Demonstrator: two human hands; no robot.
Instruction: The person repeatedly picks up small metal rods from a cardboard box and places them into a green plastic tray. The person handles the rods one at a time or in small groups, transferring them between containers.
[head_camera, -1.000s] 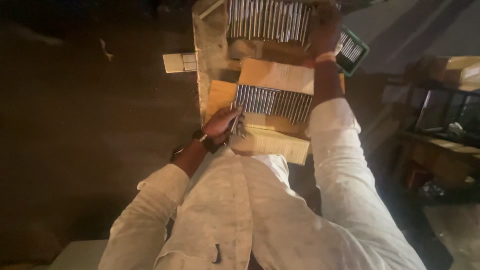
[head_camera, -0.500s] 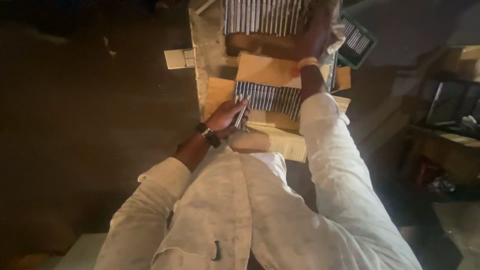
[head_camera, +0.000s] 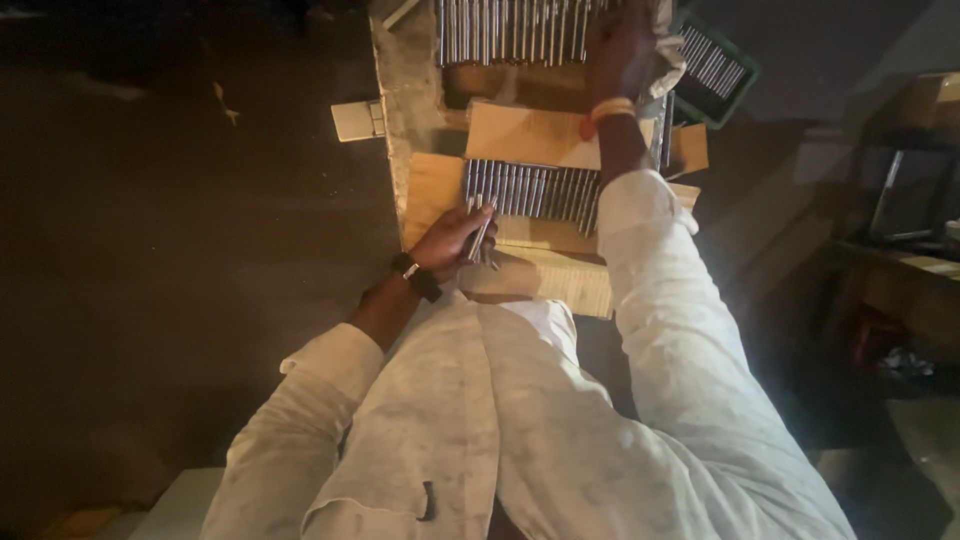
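My left hand (head_camera: 452, 238) grips a small bundle of thin metal rods (head_camera: 480, 236) at the near left end of a row of metal rods (head_camera: 530, 190) lying side by side on cardboard (head_camera: 432, 190). A dark watch sits on that wrist. My right hand (head_camera: 620, 50) reaches far forward and rests on a second, larger row of metal rods (head_camera: 510, 30) at the top of the bench; whether its fingers hold any rod is hidden. An orange band circles the right wrist.
A cardboard flap (head_camera: 520, 135) lies between the two rows. A green crate with more rods (head_camera: 715, 65) stands at the far right. A pale corrugated sheet (head_camera: 560, 285) lies near my body. Dark floor lies left; a dark shelf with clutter (head_camera: 900, 240) stands right.
My right hand has moved further forward onto the far row of rods. My left hand stays by the near row, still holding the bundle. The camera has shifted slightly.
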